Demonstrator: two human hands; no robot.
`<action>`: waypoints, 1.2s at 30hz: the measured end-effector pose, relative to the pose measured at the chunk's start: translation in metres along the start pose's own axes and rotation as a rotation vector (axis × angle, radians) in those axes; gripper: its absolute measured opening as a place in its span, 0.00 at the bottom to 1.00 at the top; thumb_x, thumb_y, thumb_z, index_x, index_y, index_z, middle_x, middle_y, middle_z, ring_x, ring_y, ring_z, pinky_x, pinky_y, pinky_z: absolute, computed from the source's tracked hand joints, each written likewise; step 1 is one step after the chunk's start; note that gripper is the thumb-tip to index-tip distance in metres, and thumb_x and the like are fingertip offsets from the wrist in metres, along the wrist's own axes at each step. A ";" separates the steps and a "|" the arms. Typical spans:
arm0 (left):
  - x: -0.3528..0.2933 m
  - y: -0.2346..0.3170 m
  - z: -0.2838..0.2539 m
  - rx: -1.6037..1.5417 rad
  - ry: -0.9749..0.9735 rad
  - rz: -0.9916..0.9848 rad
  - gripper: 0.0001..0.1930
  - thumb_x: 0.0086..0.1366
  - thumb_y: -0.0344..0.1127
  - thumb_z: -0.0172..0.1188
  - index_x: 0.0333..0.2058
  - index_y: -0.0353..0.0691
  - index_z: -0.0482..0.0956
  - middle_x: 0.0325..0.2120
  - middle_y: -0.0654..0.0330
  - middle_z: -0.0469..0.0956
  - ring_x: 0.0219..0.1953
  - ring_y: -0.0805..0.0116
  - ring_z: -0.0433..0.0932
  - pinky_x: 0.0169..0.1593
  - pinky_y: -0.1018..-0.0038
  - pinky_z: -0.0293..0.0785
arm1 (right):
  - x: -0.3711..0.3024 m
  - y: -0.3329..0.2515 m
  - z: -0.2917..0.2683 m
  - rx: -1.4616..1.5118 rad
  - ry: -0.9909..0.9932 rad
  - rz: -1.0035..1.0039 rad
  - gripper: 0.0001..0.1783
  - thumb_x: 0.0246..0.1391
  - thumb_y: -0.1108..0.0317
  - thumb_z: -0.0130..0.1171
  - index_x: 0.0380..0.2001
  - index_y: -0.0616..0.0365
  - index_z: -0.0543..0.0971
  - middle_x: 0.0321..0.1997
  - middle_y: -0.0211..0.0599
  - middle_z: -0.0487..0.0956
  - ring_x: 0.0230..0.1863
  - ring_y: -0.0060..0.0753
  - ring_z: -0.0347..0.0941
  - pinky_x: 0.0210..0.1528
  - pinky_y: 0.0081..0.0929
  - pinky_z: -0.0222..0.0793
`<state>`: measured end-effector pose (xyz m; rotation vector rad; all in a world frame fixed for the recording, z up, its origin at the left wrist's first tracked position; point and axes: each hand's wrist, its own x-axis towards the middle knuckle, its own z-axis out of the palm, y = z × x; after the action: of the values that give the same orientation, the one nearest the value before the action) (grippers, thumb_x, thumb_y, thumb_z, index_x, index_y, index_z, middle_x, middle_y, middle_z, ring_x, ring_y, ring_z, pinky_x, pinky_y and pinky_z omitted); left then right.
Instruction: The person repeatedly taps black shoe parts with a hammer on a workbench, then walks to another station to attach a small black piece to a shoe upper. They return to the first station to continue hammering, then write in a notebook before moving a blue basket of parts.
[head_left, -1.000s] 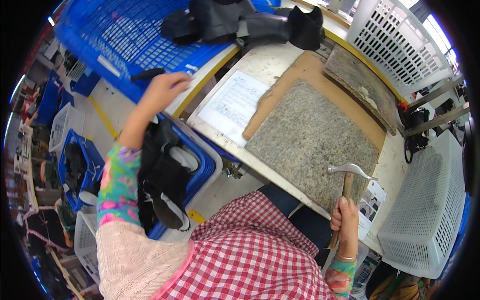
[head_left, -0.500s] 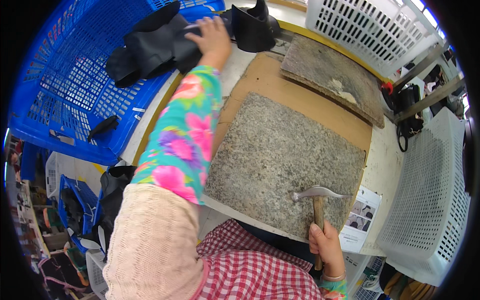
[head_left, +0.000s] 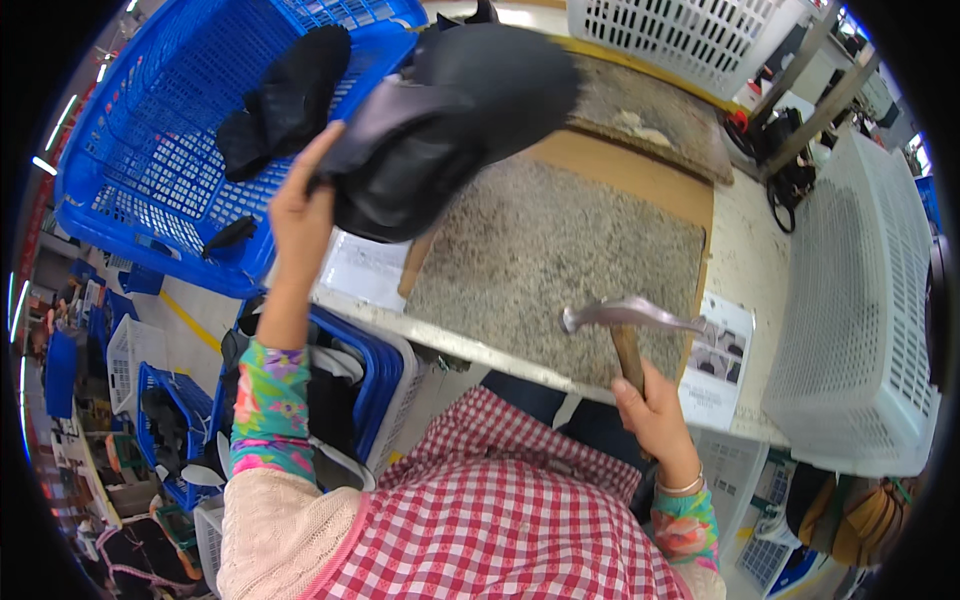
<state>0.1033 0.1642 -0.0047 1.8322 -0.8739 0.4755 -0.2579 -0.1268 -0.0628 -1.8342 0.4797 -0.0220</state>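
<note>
My left hand [head_left: 300, 222] grips the edge of a black leather piece [head_left: 470, 100], which looks like a shoe upper, and holds it up over the left side of the bench. Its rounded end points to the upper right. In my right hand [head_left: 655, 412] is a hammer [head_left: 628, 352] by its wooden handle, the metal head above the near right part of a speckled stone slab [head_left: 570, 240]. Other black leather pieces [head_left: 295, 95] lie at the rim of the blue basket [head_left: 185, 262] on the left.
A second worn board [head_left: 640, 115] lies behind the slab on brown cardboard [head_left: 590, 150]. White baskets stand at the back [head_left: 690, 40] and right [head_left: 850, 300]. Printed sheets [head_left: 718, 365] lie beside the slab. Blue crates [head_left: 375, 370] sit below the bench on the left.
My left hand has pulled back from the far pile and now holds a black leather piece nearer to me. My right hand, with the hammer, is slightly higher in view.
</note>
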 end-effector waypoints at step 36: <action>0.021 0.124 0.157 0.235 -0.936 0.374 0.16 0.69 0.47 0.57 0.48 0.47 0.85 0.35 0.44 0.84 0.38 0.41 0.82 0.44 0.51 0.77 | 0.017 -0.033 0.008 -0.780 0.162 -0.121 0.18 0.68 0.56 0.56 0.35 0.62 0.70 0.22 0.59 0.77 0.27 0.67 0.76 0.27 0.54 0.70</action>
<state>0.0139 -0.0143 0.0216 2.1188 -1.8722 -0.1080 -0.2299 -0.1172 -0.0385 -2.6403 0.5316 -0.0750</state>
